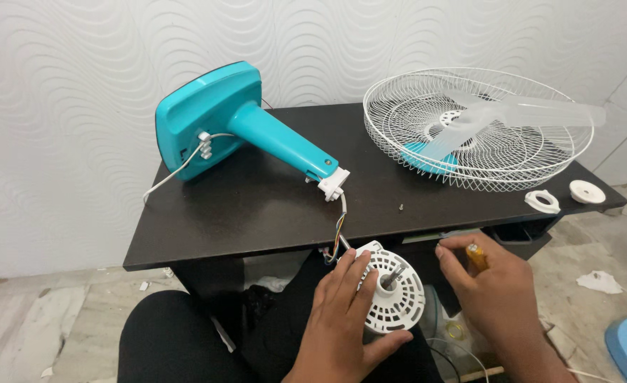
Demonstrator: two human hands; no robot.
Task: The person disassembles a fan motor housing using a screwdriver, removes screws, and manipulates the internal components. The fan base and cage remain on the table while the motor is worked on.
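My left hand (342, 319) grips a round white fan motor housing (393, 292) held over my lap, its shaft pointing up. Coloured wires (339, 237) run from the housing up to the white neck end of a teal fan stand (256, 128) that lies on its side on the dark table (256, 213). My right hand (494, 291) is closed around a small tool with a yellow handle (476, 257), just right of the housing.
A white wire fan guard (480, 128) with a translucent blade and a teal part inside lies at the table's back right. A white ring (542, 201) and a white cap (587, 191) sit near the right edge. A small screw (401, 207) lies mid-table. A white cord (175, 174) hangs off the left.
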